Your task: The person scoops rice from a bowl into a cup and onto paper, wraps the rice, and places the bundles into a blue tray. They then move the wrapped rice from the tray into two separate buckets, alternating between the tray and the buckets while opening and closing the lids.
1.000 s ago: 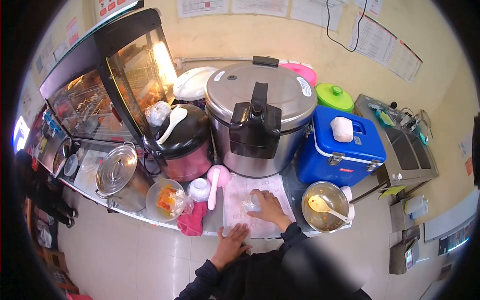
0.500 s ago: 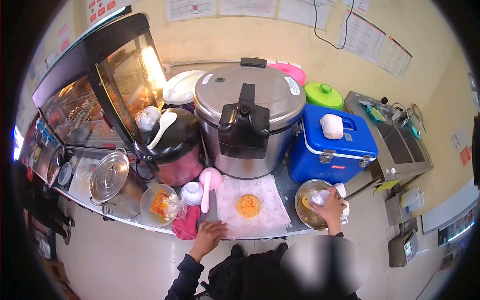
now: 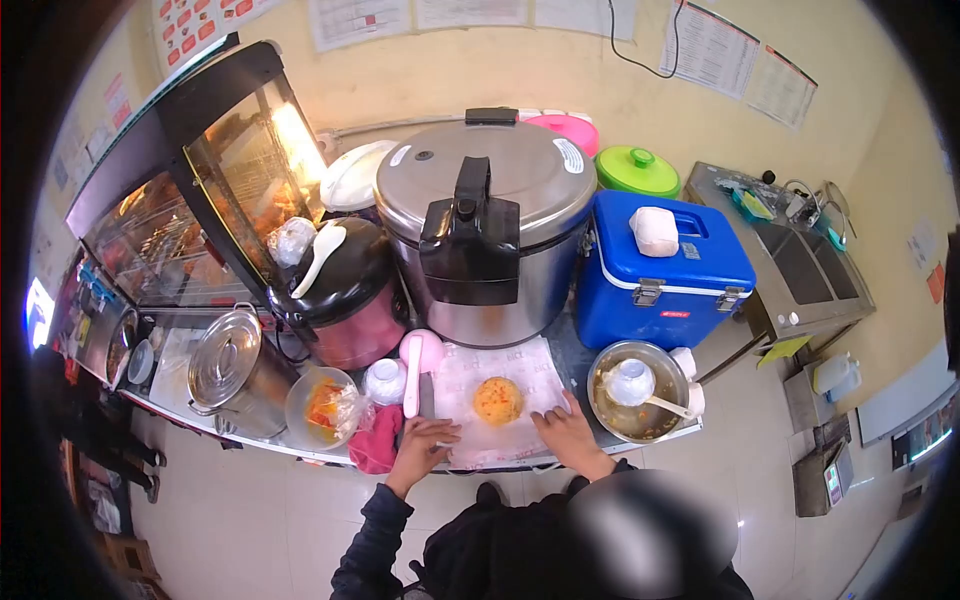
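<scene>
A round mound of orange rice sits on a printed paper sheet at the counter's front edge. My left hand rests at the sheet's lower left corner, its fingers apart and nothing seen in them. At the lower right side of the sheet lies my right hand, fingers spread and empty. To the right stands a metal bowl with a white bowl and a spoon handle in it. A pink scoop and a small white bowl are left of the sheet.
Behind the sheet stands a large steel rice cooker, with a blue cool box to its right. A smaller cooker, a lidded pot, a plastic bowl and a pink cloth are at left.
My right hand has let go of the white bowl, which now rests in the metal bowl, and has moved left to the paper. My left hand stays near the sheet's corner.
</scene>
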The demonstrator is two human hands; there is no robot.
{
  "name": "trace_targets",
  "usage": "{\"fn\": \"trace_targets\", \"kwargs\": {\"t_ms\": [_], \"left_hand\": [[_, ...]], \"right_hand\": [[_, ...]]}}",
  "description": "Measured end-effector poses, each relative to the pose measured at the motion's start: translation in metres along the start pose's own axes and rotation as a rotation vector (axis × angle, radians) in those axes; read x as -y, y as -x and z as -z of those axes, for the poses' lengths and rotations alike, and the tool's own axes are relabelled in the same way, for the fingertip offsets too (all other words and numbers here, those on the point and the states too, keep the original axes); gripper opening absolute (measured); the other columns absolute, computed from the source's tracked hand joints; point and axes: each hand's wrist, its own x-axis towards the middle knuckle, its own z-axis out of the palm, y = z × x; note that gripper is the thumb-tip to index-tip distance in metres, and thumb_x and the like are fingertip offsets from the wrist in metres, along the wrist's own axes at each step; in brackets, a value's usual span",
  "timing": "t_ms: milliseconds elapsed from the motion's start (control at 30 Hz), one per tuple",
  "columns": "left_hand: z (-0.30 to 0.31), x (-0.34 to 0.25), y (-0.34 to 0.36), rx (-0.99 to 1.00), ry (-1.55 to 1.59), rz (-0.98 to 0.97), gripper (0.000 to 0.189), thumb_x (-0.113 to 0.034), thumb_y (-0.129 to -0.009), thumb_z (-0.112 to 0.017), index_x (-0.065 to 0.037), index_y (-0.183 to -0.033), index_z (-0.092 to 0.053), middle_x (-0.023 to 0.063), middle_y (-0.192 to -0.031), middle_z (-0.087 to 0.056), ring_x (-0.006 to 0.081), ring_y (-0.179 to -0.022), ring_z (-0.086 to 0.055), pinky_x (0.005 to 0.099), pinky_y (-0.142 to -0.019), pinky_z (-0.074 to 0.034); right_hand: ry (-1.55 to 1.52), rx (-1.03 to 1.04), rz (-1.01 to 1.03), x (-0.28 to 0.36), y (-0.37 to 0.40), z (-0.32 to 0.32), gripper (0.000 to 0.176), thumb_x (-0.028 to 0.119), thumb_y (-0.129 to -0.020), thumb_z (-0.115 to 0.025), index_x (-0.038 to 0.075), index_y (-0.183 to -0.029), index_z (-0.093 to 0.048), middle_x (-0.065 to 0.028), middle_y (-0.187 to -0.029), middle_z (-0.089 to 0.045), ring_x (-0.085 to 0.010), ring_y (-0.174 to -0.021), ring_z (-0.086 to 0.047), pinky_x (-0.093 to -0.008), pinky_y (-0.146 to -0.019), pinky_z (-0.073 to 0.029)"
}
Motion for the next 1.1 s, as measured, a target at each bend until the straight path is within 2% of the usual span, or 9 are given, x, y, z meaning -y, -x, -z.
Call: {"fn": "trace_targets", "kwargs": {"t_ms": [67, 200, 333, 467, 567, 667, 867, 967, 1100], "left_hand": [[0.001, 0.004, 0.010, 0.055, -0.058, -0.043, 0.032, -0.003, -0.073, -0.073, -0.011, -0.104, -0.074, 0.0013, -0.120, -0.070, 0.0178, -0.125, -0.057, 0.0400, -0.103, -0.036], [0.002, -0.005, 0.037, 0.151, -0.020, -0.015, 0.031, -0.002, -0.075, -0.072, -0.011, -0.104, -0.074, 0.0009, -0.121, -0.070, 0.0177, -0.128, -0.055, 0.0407, -0.109, -0.034], [0.008, -0.020, 0.043, 0.051, 0.345, 0.106, 0.022, -0.007, -0.088, -0.067, -0.007, -0.110, -0.072, 0.0048, -0.114, -0.072, 0.0202, -0.114, -0.063, 0.0361, -0.097, -0.047], [-0.001, -0.008, 0.025, 0.023, 0.664, 0.490, 0.023, -0.017, -0.101, -0.058, 0.001, -0.112, -0.068, 0.0033, -0.105, -0.072, 0.0103, -0.092, -0.064, 0.0263, -0.080, -0.051], [-0.011, -0.007, 0.005, -0.075, 0.723, 0.482, 0.031, -0.021, -0.105, -0.052, 0.005, -0.113, -0.066, -0.0005, -0.099, -0.068, 0.0044, -0.087, -0.057, 0.0227, -0.078, -0.048], [-0.027, 0.019, 0.005, -0.087, 0.717, 0.430, 0.031, -0.023, -0.105, -0.052, 0.003, -0.115, -0.065, -0.0015, -0.094, -0.068, 0.0055, -0.084, -0.056, 0.0233, -0.076, -0.047], [-0.021, 0.024, -0.001, -0.035, 0.575, 0.436, 0.038, -0.030, -0.106, -0.048, 0.005, -0.110, -0.065, -0.0028, -0.087, -0.065, 0.0053, -0.078, -0.053, 0.0254, -0.069, -0.046], [-0.023, 0.053, -0.004, 0.099, 0.424, 0.558, 0.038, -0.030, -0.104, -0.051, 0.006, -0.101, -0.064, 0.0042, -0.083, -0.069, 0.0143, -0.074, -0.062, 0.0329, -0.068, -0.049], [0.005, 0.023, -0.049, -0.007, 0.022, 0.352, 0.029, -0.024, -0.099, -0.056, 0.003, -0.098, -0.063, 0.0175, -0.079, -0.068, 0.0367, -0.079, -0.066, 0.0443, -0.072, -0.051]], "right_hand": [[-0.069, 0.066, 0.026, 0.001, 0.011, -0.003, 0.026, 0.007, -0.073, -0.066, 0.006, -0.098, -0.062, -0.0102, -0.097, -0.064, -0.0232, -0.100, -0.063, -0.0492, -0.111, -0.033], [-0.189, 0.080, 0.044, 0.016, 0.049, 0.005, 0.025, 0.005, -0.076, -0.064, 0.006, -0.101, -0.064, -0.0108, -0.099, -0.064, -0.0262, -0.101, -0.062, -0.0430, -0.104, -0.041], [-0.968, -0.117, -0.253, 0.021, 0.069, 0.004, 0.033, 0.000, -0.088, -0.059, 0.007, -0.120, -0.062, -0.0161, -0.099, -0.061, -0.0377, -0.092, -0.062, -0.0409, -0.081, -0.052], [-0.880, -0.480, -0.523, 0.017, 0.051, -0.004, 0.035, 0.003, -0.090, -0.062, 0.008, -0.124, -0.061, -0.0169, -0.100, -0.061, -0.0352, -0.082, -0.063, -0.0403, -0.072, -0.052], [-0.563, -0.399, -0.655, 0.026, 0.045, 0.003, 0.038, 0.002, -0.088, -0.061, 0.009, -0.126, -0.061, -0.0147, -0.103, -0.060, -0.0330, -0.089, -0.062, -0.0406, -0.077, -0.051], [-0.269, -0.643, -0.668, 0.044, 0.041, 0.031, 0.040, 0.005, -0.087, -0.063, 0.010, -0.127, -0.061, -0.0115, -0.108, -0.061, -0.0301, -0.099, -0.061, -0.0452, -0.086, -0.047], [-0.156, -0.316, 0.010, 0.073, 0.023, -0.021, 0.049, 0.021, -0.090, -0.059, 0.010, -0.138, -0.053, -0.0066, -0.135, -0.056, -0.0238, -0.130, -0.050, -0.0544, -0.108, -0.032], [-0.184, -0.336, 0.037, 0.059, 0.014, -0.036, 0.049, 0.019, -0.089, -0.060, 0.010, -0.136, -0.054, -0.0065, -0.144, -0.052, -0.0206, -0.138, -0.045, -0.0564, -0.114, -0.023], [-0.160, -0.257, 0.082, 0.044, 0.011, -0.034, 0.055, 0.019, -0.088, -0.062, 0.012, -0.141, -0.050, -0.0057, -0.145, -0.050, -0.0200, -0.138, -0.044, -0.0578, -0.113, -0.023]]}}
